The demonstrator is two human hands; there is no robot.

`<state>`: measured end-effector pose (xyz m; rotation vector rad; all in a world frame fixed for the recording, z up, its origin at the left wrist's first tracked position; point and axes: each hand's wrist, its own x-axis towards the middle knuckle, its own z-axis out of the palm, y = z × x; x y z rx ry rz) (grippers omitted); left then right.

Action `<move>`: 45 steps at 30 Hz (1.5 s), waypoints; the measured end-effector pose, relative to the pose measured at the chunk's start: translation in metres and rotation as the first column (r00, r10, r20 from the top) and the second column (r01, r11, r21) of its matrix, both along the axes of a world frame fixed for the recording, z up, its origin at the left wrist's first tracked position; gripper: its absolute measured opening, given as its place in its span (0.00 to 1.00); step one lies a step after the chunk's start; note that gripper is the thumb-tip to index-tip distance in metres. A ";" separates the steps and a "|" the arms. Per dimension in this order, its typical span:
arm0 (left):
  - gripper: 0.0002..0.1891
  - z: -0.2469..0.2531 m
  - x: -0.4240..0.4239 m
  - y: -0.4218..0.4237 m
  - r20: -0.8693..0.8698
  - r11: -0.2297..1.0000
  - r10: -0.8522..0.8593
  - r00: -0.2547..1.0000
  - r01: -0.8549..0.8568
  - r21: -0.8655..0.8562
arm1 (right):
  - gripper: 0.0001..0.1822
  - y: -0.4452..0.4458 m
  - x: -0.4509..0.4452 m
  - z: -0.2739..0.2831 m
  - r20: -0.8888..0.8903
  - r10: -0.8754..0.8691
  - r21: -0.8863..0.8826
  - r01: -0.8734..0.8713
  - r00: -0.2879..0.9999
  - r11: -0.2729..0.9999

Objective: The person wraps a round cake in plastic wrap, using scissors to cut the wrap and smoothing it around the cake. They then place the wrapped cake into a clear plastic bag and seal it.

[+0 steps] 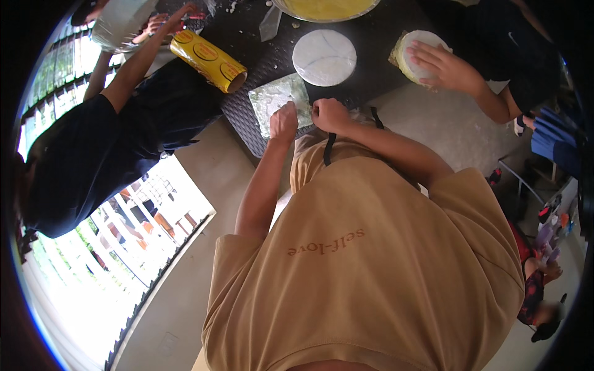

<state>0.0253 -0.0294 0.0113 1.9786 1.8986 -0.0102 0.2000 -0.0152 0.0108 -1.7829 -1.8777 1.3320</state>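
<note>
A square, green-and-white marbled slab (262, 104) lies at the near edge of the dark woven-look table (250, 139). Whitish material, smeared or loose, covers part of its top. My left hand (284, 119) is curled over the slab's near part, its fingers bunched against the surface. My right hand (330, 115) is curled just off the slab's right side, close to its edge. Whether either hand pinches anything small cannot be made out. Beyond them rests a round white disc (324, 58) with grey veins and a glossy surface.
A yellow printed roll (209, 60) with a hollow end lies at left, beside a person in dark clothes (102, 143). Another person's hand (434, 65) presses a round white disc (417, 39) at right. A metal pan (327, 19) with yellow contents stands at the far side.
</note>
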 end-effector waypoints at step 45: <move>0.14 -0.010 -0.033 -0.006 0.634 0.860 0.510 0.581 -0.358 -0.364 | 0.19 0.029 -0.043 -0.053 -0.213 -0.030 -0.196 -0.013 0.977 0.981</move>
